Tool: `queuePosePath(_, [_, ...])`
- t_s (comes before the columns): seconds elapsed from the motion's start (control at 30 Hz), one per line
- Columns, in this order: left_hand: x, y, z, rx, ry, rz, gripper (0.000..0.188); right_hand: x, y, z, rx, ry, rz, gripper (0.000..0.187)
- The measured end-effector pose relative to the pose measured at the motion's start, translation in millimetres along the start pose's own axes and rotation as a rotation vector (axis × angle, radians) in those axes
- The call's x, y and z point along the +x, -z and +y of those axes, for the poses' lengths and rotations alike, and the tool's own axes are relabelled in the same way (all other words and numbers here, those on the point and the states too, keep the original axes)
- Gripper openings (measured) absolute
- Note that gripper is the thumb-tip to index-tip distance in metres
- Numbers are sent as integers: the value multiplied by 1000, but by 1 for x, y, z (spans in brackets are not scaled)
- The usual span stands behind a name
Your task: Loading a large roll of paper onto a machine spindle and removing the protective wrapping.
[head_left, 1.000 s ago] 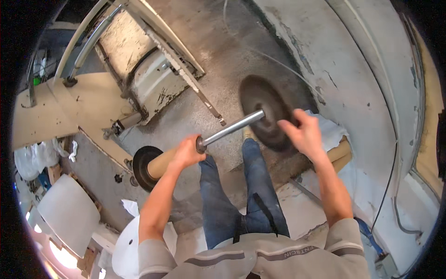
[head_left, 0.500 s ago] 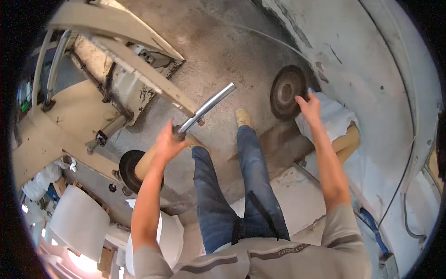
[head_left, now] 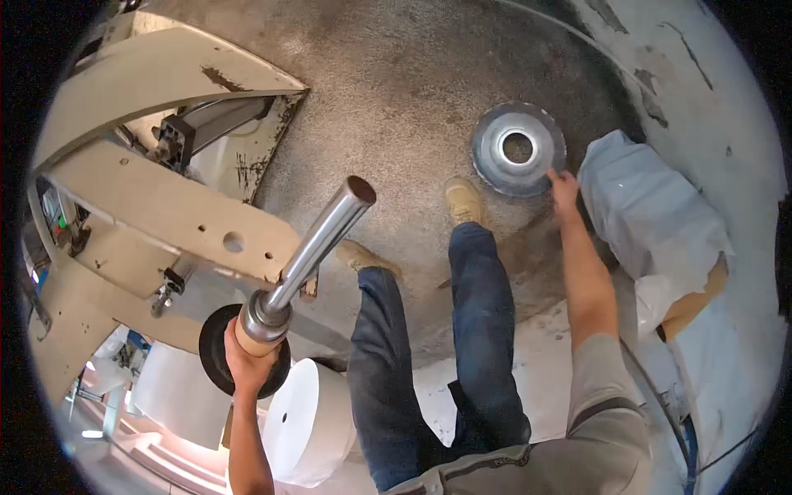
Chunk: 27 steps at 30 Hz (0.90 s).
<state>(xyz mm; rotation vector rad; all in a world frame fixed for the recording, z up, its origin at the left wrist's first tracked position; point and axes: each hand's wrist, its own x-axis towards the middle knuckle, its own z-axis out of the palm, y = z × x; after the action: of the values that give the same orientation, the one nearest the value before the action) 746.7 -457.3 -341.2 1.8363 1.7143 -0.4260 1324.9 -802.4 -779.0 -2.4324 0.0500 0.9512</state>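
A factory workshop, this was, and the stained floor point(head_left: 388, 107), chipped beige machine frame point(head_left: 169, 194) and big white rolls point(head_left: 322, 425) gave it away!

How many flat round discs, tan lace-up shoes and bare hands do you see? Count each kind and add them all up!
Flat round discs: 2 (grey metal disc with a hole, black disc)
Tan shoes: 2 (left shoe, right shoe)
Bare hands: 2 (left hand, right hand)
Total: 6

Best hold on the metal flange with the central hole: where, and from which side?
Probably the outer rim of the metal flange, from the lower right, where the right hand holds it: the exposed edge suits a pinch, outside the bright ring around the hole.
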Motion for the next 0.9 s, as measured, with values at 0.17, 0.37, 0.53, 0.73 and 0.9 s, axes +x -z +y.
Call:
queuePosePath(0.17, [15, -26, 35, 1, -109, 44, 86, 72, 30, 28, 332, -67, -28, 27])
queuePosePath(0.37, [21, 25, 59, -246, -247, 39, 82, -108, -18, -86, 226, 177, -460, 24])
queuePosePath(0.53, [47, 31, -53, -470, 101, 58, 58, -335, -47, -178, 51, 184, -1023, 59])
queuePosePath(0.73, [71, -3, -101, -362, 335, -493, 76, -503, -167, -282, 939, 89, -965, 67])
queuePosePath(0.9, [72, -1, -187, -239, 37, -453, 61, -566, -211, -314, 1153, -127, -836, 50])
